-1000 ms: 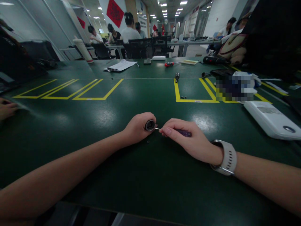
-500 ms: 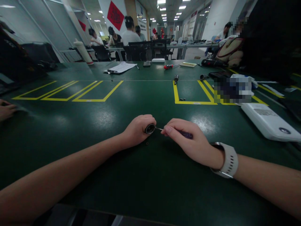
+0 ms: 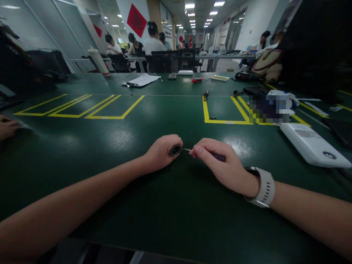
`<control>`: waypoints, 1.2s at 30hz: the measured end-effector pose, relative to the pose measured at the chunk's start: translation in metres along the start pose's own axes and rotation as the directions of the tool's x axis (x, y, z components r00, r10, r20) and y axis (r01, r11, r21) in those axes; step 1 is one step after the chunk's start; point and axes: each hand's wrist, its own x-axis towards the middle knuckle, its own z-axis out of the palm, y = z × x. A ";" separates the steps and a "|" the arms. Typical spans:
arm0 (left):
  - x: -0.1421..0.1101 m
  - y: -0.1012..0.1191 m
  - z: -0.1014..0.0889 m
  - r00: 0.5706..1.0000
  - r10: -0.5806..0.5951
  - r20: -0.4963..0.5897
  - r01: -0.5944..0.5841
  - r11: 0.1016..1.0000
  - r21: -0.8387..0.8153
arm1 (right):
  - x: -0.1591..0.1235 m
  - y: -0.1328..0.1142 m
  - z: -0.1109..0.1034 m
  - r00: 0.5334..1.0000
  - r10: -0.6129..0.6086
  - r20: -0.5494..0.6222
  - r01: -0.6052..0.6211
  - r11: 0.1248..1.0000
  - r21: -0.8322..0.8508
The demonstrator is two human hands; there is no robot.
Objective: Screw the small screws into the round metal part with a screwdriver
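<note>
My left hand (image 3: 162, 151) is closed around a dark round metal part (image 3: 175, 150), its hollow, ringed end facing me; the rest is hidden in the fist. In my right hand (image 3: 216, 157) is a small screwdriver with a dark purple handle (image 3: 219, 157), held in a pinch. Its thin shaft points left, and the tip meets the rim of the round part; whether it sits inside a screw cannot be seen. On the table just below my left hand lies a tiny ring-like piece (image 3: 172, 168).
On the green table (image 3: 132, 220), yellow tape marks boxes. Ahead lie a metal fitting (image 3: 206, 95), several tiny pieces (image 3: 213, 118), a red-black screwdriver (image 3: 197, 80) and a clipboard with papers (image 3: 143, 79). A white device (image 3: 313, 145) lies right. Another person's hand (image 3: 8, 127) rests at far left.
Both hands keep nearly the same pose, the screwdriver tip still at the round part. The view has shifted very slightly; nothing has been taken up or let go.
</note>
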 end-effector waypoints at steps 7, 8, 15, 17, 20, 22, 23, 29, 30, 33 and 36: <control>-0.001 0.000 -0.002 0.999 -0.004 0.040 0.001 0.998 0.064 | 0.004 0.007 -0.003 0.986 0.159 0.041 -0.164 0.968 0.191; -0.001 0.000 -0.002 0.999 -0.008 0.040 0.005 0.998 0.064 | 0.005 0.010 -0.003 0.978 0.203 0.043 -0.206 0.938 0.277; 0.000 0.001 -0.001 0.999 0.020 0.034 -0.022 0.999 0.048 | 0.008 0.014 0.000 0.908 0.411 0.087 -0.379 0.712 0.591; 0.000 0.001 -0.001 0.999 0.020 0.031 -0.022 0.999 0.050 | 0.008 0.013 0.000 0.928 0.370 0.052 -0.339 0.776 0.532; -0.001 0.001 -0.001 0.999 0.021 0.039 -0.024 0.997 0.076 | 0.007 0.013 -0.002 0.968 0.250 0.007 -0.236 0.902 0.361; -0.001 0.001 -0.001 0.999 0.021 0.045 -0.025 0.994 0.104 | 0.006 0.013 -0.003 0.980 0.198 0.001 -0.190 0.938 0.289; -0.001 0.001 -0.001 0.999 0.020 0.048 -0.026 0.993 0.114 | 0.006 0.013 -0.004 0.982 0.187 -0.003 -0.179 0.944 0.277; -0.001 0.001 -0.002 0.998 0.023 0.057 -0.029 0.994 0.104 | 0.006 0.014 -0.006 0.983 0.181 -0.035 -0.162 0.940 0.302; -0.001 0.001 -0.002 0.998 0.018 0.056 -0.023 0.995 0.098 | 0.006 0.014 -0.007 0.982 0.183 -0.037 -0.164 0.939 0.304; -0.001 0.000 -0.002 0.998 0.002 0.055 -0.006 0.997 0.080 | 0.006 0.014 -0.008 0.982 0.183 -0.042 -0.163 0.940 0.301; -0.001 0.000 -0.002 0.999 -0.008 0.051 0.004 0.997 0.077 | 0.005 0.014 -0.008 0.983 0.178 -0.043 -0.158 0.944 0.290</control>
